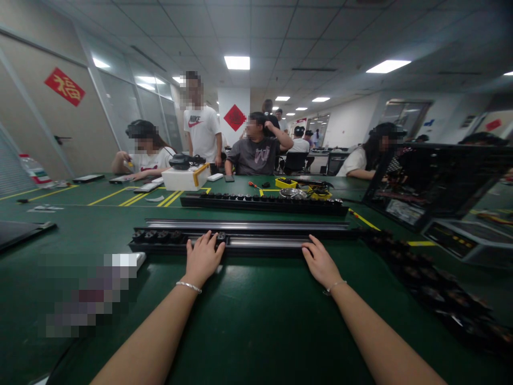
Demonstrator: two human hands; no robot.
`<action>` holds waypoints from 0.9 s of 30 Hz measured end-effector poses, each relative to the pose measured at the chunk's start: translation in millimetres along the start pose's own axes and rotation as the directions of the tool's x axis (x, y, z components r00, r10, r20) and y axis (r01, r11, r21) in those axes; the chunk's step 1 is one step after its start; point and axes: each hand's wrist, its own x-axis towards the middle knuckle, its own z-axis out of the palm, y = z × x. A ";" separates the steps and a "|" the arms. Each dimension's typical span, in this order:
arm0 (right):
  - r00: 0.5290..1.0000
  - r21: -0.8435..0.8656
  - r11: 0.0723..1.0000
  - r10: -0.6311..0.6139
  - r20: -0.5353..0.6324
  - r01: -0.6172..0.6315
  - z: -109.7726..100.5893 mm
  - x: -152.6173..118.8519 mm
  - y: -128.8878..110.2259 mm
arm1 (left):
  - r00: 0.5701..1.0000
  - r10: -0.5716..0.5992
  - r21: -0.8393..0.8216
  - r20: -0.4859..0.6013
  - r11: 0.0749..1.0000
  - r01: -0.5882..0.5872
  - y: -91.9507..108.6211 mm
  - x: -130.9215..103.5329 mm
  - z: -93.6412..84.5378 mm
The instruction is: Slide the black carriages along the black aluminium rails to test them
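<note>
A long black rail with a shiny metal channel [264, 243] lies across the green table in front of me. Several small black block-like parts [162, 235] sit in a row in its left end. My left hand [203, 258] rests on the rail with fingers spread. Beside its fingertips, touching or nearly so, is a single black block [222, 237] in the channel. My right hand [321, 262] has its fingers stretched out at the front edge of the rail, towards its right part. Just behind lies a second long rail [248, 224].
Farther back is a black rail filled with parts [264, 202]. Many dark parts [433, 283] lie at right, near an open black case [425, 182]. A white box [186, 177] and a yellow tray [286, 183] stand beyond. Several people sit or stand around the tables.
</note>
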 end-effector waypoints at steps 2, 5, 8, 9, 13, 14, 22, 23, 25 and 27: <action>1.000 0.002 1.000 -0.008 -0.005 0.008 0.2 0.1 0.4 | 1.000 0.012 -0.001 -0.002 1.000 -0.012 1.9 -0.8 -0.4; 1.000 0.009 1.000 -0.010 -0.005 0.010 0.6 0.3 1.1 | 1.000 0.021 0.000 0.000 1.000 -0.021 4.9 -2.0 -1.5; 1.000 0.006 1.000 -0.021 -0.016 0.021 1.1 0.4 1.5 | 1.000 0.029 0.004 0.001 1.000 -0.029 6.6 -2.6 -3.0; 0.999 0.002 1.000 -0.027 -0.023 0.027 1.3 0.4 1.4 | 0.999 0.033 0.006 0.000 0.999 -0.033 6.9 -2.8 -3.4; 0.999 -0.008 1.000 -0.030 -0.029 0.030 1.6 0.1 1.0 | 0.999 0.033 0.009 0.001 0.999 -0.033 6.7 -2.8 -3.8; 0.999 -0.008 1.000 -0.025 -0.025 0.025 1.6 0.0 0.9 | 1.000 0.031 0.007 0.003 0.999 -0.031 6.6 -2.7 -3.5; 1.000 0.002 1.000 -0.007 -0.013 0.007 0.3 0.3 0.4 | 0.999 0.032 -0.010 0.001 0.999 -0.032 7.0 -2.4 -1.7; 1.000 0.003 1.000 -0.007 -0.012 0.007 0.3 0.3 0.4 | 1.000 0.030 -0.011 0.004 1.000 -0.030 7.1 -2.5 -1.7; 1.000 0.006 1.000 -0.012 -0.016 0.012 0.4 0.2 0.7 | 1.000 0.029 -0.013 0.009 0.999 -0.029 7.7 -2.9 -1.7; 1.000 0.007 1.000 -0.021 -0.019 0.021 0.8 0.2 1.1 | 0.999 0.040 -0.014 0.004 0.999 -0.040 8.7 -3.3 -1.8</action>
